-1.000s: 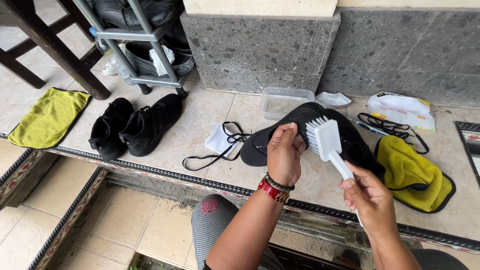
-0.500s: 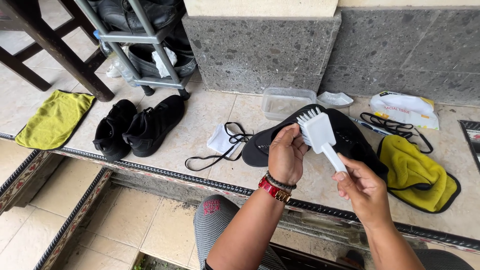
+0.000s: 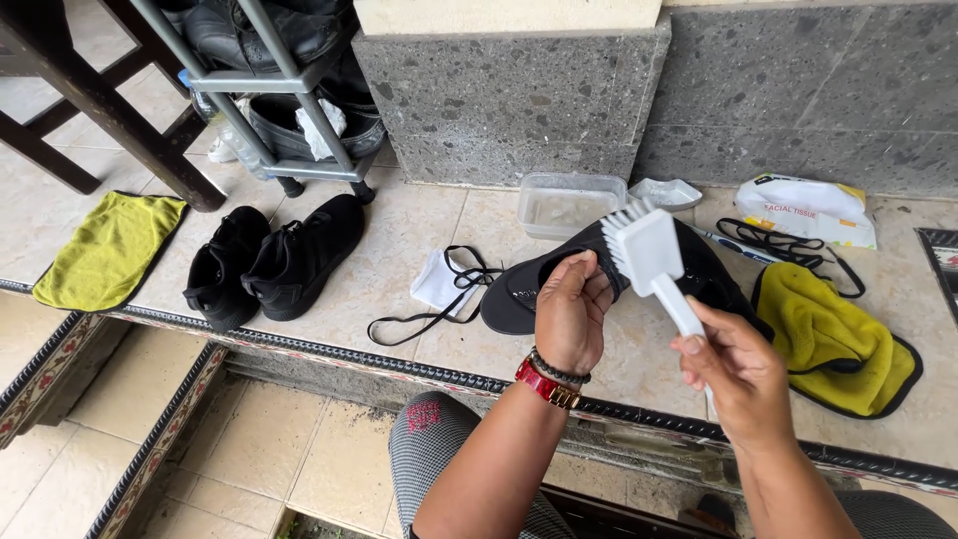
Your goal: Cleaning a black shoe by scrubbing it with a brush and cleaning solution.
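Rising slightly since the earlier frame, the white brush (image 3: 647, 252) is tilting over the black shoe (image 3: 559, 274). Right hand (image 3: 736, 371) is gripping its handle, bristles pointing up-left; left hand (image 3: 569, 311) is clasping the shoe, directly left of the brush.

wall (image 3: 798, 90): grey speckled stone blocks, pale cream band on top
floor (image 3: 419, 230): beige glossy tiles, raised ledge
ledge edge (image 3: 329, 349): dark patterned trim strip along the step
lower floor (image 3: 249, 449): same beige tiles, one step down, patterned border at left
rack (image 3: 289, 90): grey metal tube shelf, against wall, top left
chair legs (image 3: 90, 100): dark wood, far left
light: soft daylight, no hard shadows
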